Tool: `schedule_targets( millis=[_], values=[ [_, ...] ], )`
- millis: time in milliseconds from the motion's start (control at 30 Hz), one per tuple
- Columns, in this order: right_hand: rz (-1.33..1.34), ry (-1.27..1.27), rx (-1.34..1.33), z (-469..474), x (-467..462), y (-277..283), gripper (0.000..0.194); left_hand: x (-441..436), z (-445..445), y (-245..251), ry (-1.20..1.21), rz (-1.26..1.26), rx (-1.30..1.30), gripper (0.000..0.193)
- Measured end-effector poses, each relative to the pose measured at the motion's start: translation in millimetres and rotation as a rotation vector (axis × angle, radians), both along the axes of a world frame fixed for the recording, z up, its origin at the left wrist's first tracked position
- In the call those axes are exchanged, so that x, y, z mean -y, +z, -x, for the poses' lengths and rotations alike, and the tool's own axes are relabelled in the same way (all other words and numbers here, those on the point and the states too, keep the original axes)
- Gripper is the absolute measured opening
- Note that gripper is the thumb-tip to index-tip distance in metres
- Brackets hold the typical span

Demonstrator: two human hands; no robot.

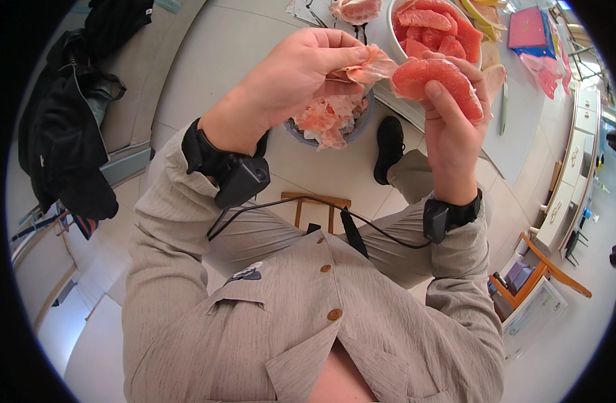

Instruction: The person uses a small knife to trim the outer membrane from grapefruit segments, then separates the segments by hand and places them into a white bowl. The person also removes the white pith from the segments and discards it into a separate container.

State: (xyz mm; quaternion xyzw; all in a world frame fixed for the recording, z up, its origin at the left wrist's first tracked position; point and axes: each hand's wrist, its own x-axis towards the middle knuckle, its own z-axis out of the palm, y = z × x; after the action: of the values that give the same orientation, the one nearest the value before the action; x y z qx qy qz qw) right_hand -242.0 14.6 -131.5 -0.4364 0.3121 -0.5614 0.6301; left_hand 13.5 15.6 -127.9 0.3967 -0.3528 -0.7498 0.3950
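Observation:
Between the thumb and fingers of my left hand (320,63) is a piece of thin pale pomelo membrane (372,65). My right hand (454,111) holds a red pomelo segment (439,83), its flesh bared, the thumb on its near side. The membrane's tip meets or nearly meets the segment's left end; I cannot tell which. Below my left hand, a round bin (361,132) holds a heap of peeled membrane (330,118). Just beyond my right hand, a white bowl (391,30) is filled with peeled red segments (431,27). A partly peeled pomelo piece (357,10) lies left of the bowl.
On the table (522,126) to the right lie a knife with a pale green handle or sheath (503,108), pomelo rind (482,17) and a pink package (529,30). A black cable (288,198) spans my wrist devices. A grey sofa (136,101) with dark clothing (66,126) stands left.

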Motion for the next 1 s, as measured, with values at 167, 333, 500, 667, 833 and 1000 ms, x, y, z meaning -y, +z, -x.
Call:
schedule_targets(
  millis=[167, 333, 500, 667, 833, 1000],
  values=[
    [-0.031, -0.079, 0.019, -0.4, -1.3, 1.9, 0.039, 1.5, -1.1, 1.5, -0.005, 0.129, 0.211, 0.029],
    [-0.045, -0.111, 0.043, 0.9, 1.0, -0.6, 0.038, 2.0, -10.5, -0.3, -0.051, 0.253, 0.276, 0.028],
    [-0.027, -0.205, 0.081, 9.5, 11.7, -0.6, 0.036, 9.5, -16.7, -3.8, -0.05, 0.361, 0.529, 0.02],
    [-0.068, -0.12, 0.08, 8.7, 9.5, -3.7, 0.036, 4.0, -13.3, 4.2, -0.115, 0.443, 0.735, 0.02],
    [-0.145, -0.04, 0.104, 0.8, 4.4, -7.3, 0.036, -1.0, -7.0, 10.5, -0.105, 0.629, 0.801, 0.02],
    [-0.193, 0.037, 0.168, -4.5, 2.1, -4.1, 0.04, 1.1, -4.4, 7.2, 0.007, 0.724, 0.841, 0.024]
  ],
)
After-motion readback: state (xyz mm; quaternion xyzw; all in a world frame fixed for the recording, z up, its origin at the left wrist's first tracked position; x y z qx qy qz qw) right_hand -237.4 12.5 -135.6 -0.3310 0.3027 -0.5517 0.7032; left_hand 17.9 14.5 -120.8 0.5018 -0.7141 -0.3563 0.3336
